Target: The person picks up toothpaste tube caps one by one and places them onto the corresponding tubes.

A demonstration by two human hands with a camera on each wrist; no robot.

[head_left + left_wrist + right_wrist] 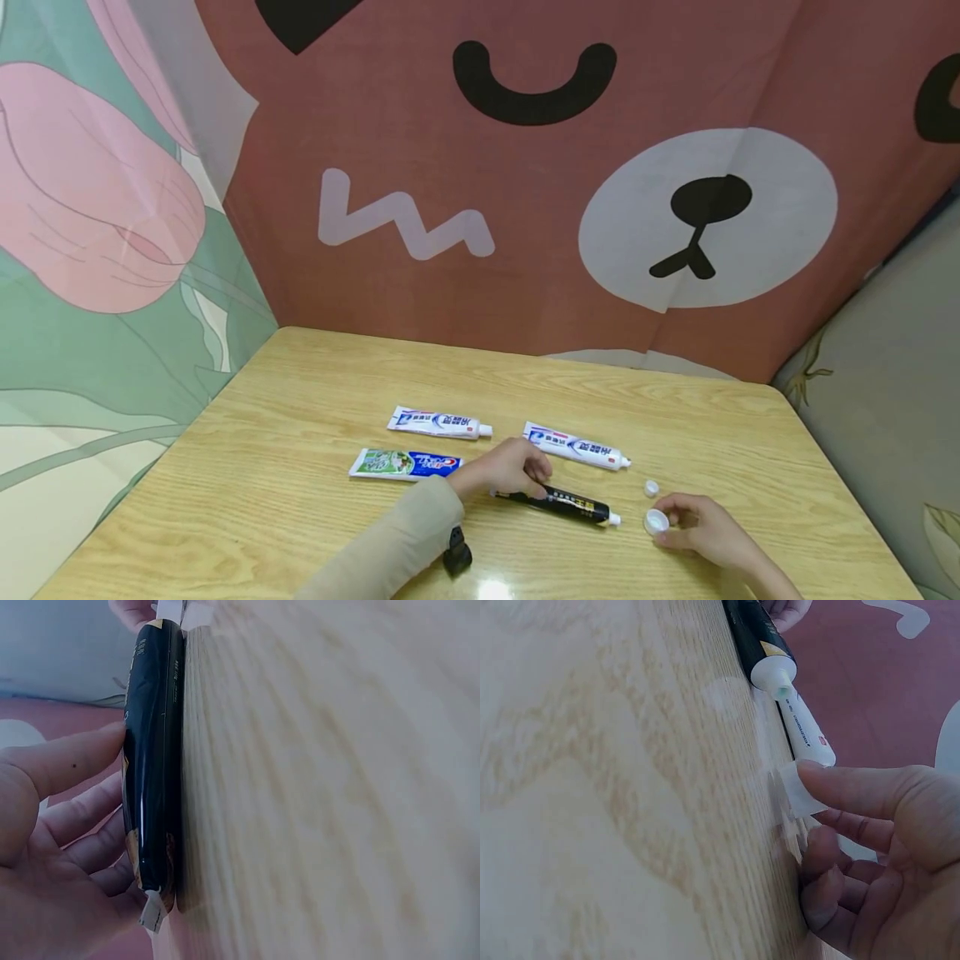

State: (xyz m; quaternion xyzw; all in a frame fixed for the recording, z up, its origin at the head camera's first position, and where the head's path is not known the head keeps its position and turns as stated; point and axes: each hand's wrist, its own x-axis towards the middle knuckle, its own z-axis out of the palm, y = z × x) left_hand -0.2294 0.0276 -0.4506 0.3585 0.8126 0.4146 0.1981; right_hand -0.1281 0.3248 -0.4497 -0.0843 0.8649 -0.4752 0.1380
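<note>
A black toothpaste tube (573, 505) lies on the table, its uncapped white nozzle pointing right. My left hand (512, 467) holds it near its tail end, thumb on one side and fingers on the other in the left wrist view. Off the nozzle's end, my right hand (708, 532) pinches a white cap (656, 522) between thumb and forefinger, low at the tabletop. The cap and the nozzle (781, 688) are apart. A smaller white cap (651, 488) sits on the table just beyond the right fingers.
Two white toothpaste tubes, one on the left (438, 422) and one on the right (576, 446), lie farther back. A green and blue tube (405, 464) lies left, partly hidden by my left hand. Printed cloth (420, 300) hangs behind the wooden table (300, 467).
</note>
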